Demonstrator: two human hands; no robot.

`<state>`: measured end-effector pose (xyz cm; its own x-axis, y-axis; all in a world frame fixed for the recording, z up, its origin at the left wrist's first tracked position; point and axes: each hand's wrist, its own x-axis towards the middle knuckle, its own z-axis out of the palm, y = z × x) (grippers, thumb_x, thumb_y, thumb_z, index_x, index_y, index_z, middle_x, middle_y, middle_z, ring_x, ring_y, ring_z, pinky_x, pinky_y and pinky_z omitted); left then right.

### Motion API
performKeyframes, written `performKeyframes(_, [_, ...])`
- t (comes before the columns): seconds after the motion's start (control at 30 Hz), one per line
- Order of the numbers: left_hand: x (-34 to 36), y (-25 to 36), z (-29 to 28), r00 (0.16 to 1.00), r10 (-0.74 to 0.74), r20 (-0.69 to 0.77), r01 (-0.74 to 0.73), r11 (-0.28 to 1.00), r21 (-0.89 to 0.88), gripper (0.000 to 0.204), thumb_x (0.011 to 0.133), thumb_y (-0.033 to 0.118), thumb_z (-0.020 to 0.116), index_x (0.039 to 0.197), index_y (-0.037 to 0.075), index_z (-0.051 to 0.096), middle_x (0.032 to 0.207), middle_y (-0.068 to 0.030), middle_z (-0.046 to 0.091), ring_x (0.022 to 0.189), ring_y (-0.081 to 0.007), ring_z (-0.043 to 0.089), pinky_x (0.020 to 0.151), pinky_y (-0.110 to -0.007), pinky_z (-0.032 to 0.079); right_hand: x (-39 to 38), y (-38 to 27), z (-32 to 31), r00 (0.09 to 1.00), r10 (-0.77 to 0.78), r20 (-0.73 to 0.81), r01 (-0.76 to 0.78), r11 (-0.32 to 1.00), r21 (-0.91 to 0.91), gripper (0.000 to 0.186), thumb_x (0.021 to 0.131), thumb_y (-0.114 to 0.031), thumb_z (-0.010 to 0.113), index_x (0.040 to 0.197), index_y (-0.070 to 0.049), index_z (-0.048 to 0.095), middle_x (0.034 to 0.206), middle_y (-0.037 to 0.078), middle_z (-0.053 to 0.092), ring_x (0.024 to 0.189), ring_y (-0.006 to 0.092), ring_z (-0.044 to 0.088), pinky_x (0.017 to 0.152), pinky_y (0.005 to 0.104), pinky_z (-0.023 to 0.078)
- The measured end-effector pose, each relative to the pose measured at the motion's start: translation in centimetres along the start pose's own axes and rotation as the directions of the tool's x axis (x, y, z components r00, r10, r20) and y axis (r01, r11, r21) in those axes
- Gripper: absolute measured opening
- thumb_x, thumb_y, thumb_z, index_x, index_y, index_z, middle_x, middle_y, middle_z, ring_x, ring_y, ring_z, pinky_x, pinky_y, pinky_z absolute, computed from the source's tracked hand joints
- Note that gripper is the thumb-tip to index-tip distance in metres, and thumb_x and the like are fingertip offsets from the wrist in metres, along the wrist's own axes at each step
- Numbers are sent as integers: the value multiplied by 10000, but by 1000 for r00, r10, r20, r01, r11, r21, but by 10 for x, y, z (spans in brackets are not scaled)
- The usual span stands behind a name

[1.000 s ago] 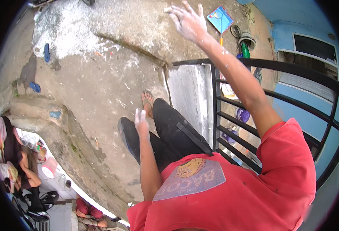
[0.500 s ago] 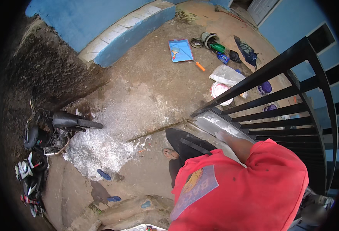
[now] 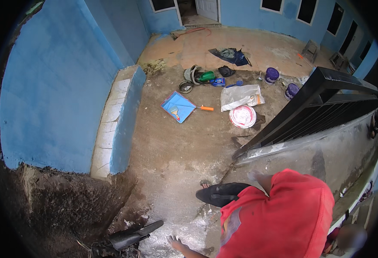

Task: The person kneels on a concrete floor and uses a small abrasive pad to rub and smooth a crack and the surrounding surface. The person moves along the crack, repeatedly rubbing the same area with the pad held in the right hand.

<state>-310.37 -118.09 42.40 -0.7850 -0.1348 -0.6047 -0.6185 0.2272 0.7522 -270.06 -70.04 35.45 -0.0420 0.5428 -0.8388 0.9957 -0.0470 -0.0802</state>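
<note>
My left hand (image 3: 178, 244) is low in the view with its fingers spread and nothing in them, beside the black seat and rear fender of a motorcycle (image 3: 133, 236). My right hand (image 3: 254, 175), whitish and blurred, reaches out from the red sleeve near the foot of the black metal railing (image 3: 279, 116). Its fingers are too smeared to read, and no object shows in it. Ahead on the concrete lies a blue paint tray (image 3: 188, 105) with a paintbrush (image 3: 175, 112) in it. A paint roller (image 3: 206, 108) with an orange handle rests across its edge.
Around a pale sack (image 3: 238, 96) are a red-and-white round lid or bucket (image 3: 242, 116), purple buckets (image 3: 272, 74), a green container (image 3: 206, 76) and a tipped bucket (image 3: 193, 73). A low tiled ledge (image 3: 107, 129) runs left. Another person (image 3: 333, 241) is at lower right.
My view has swung up and left, bringing the blue wall and doorway into sight. My left hand has come into view. The right hand stays near the railing's foot.
</note>
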Motion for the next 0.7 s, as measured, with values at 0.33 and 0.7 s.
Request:
performKeyframes(0.33, [-6, 72, -30, 889, -444, 111, 372, 843, 389, 690, 1134, 440, 432, 1733, 131, 283, 1735, -121, 415, 1442, -366, 559, 1117, -556, 463, -88, -312, -124, 903, -340, -264, 419, 834, 359, 728, 1134, -620, 322, 1388, -65, 718, 1429, 261, 670, 1371, 467, 606, 1163, 551, 461])
performKeyframes(0.7, [97, 227, 191, 808, -465, 361, 57, 672, 738, 752, 1113, 514, 451, 1735, 134, 264, 1728, -125, 412, 1461, -376, 528, 1146, -561, 420, -23, -197, -60, 972, 211, -101, -146, 885, 442, 584, 1089, -563, 471, 1293, -110, 777, 1291, 200, 766, 1248, 385, 713, 1042, 506, 550])
